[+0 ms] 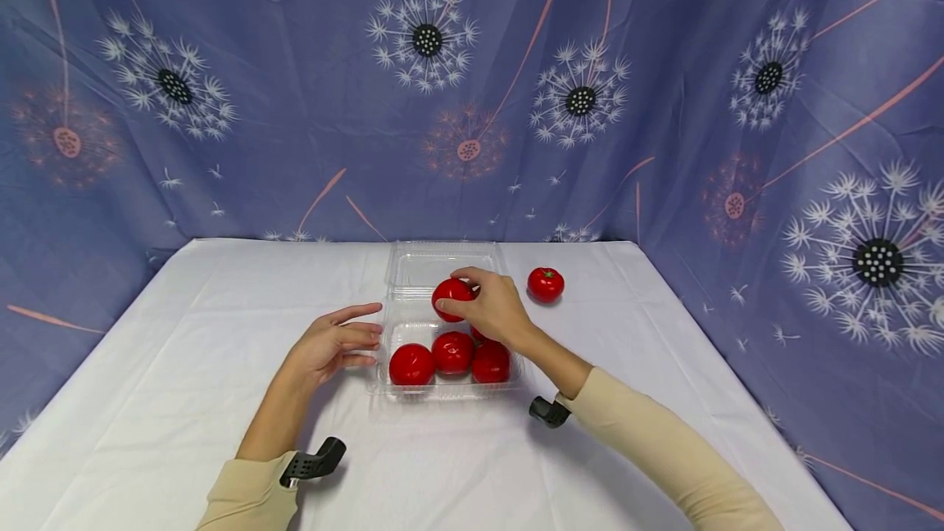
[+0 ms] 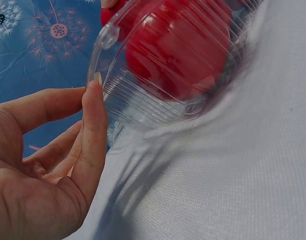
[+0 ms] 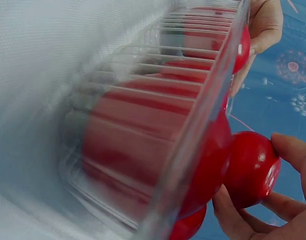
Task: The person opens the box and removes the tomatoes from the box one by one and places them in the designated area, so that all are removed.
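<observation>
A clear plastic clamshell box (image 1: 385,390) stands with its lid (image 1: 442,269) folded back. Along its front lie three red tomatoes, the left one (image 1: 411,365), the middle one (image 1: 453,352) and the right one (image 1: 490,362); part of another shows behind them under the right wrist. Over the back of the box my right hand (image 1: 497,310) grips a tomato (image 1: 451,300) between thumb and fingers. In the right wrist view, this held tomato (image 3: 253,170) appears beyond the box wall. My left hand (image 1: 332,342) is at the box's left side, fingertips right at the rim (image 2: 95,60).
One more tomato (image 1: 546,285) with a green stem top sits on the white tablecloth (image 1: 627,334), right of the lid. A blue dandelion-print curtain (image 1: 324,105) hangs behind the table and along both sides. Each wrist carries a black camera mount (image 1: 313,463).
</observation>
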`<state>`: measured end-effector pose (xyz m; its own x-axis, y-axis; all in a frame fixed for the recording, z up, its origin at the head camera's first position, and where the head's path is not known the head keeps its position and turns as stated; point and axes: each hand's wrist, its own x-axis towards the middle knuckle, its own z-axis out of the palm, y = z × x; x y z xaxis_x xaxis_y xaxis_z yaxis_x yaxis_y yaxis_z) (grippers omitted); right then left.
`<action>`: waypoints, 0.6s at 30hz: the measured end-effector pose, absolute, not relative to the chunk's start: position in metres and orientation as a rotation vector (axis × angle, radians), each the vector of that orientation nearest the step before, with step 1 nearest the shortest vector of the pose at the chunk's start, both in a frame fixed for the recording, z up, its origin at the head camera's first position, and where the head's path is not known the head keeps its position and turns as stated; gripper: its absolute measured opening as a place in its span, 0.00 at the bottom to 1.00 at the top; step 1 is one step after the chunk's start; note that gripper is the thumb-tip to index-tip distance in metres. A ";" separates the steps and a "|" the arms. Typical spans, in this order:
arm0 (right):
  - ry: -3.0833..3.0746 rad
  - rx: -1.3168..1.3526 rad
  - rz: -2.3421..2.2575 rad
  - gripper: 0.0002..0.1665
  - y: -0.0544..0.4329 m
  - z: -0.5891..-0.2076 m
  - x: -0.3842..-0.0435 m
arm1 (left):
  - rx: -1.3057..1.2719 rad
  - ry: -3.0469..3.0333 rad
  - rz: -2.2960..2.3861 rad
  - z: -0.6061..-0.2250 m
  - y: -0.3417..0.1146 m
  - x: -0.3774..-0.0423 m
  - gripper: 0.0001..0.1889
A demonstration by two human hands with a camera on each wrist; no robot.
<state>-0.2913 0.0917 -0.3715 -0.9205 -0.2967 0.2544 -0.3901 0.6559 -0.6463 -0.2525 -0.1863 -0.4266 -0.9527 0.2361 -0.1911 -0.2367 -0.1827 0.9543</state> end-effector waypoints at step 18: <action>-2.762 0.490 1.270 0.30 0.097 -0.362 -0.290 | 0.008 1.777 2.203 -0.426 -0.187 -0.252 0.35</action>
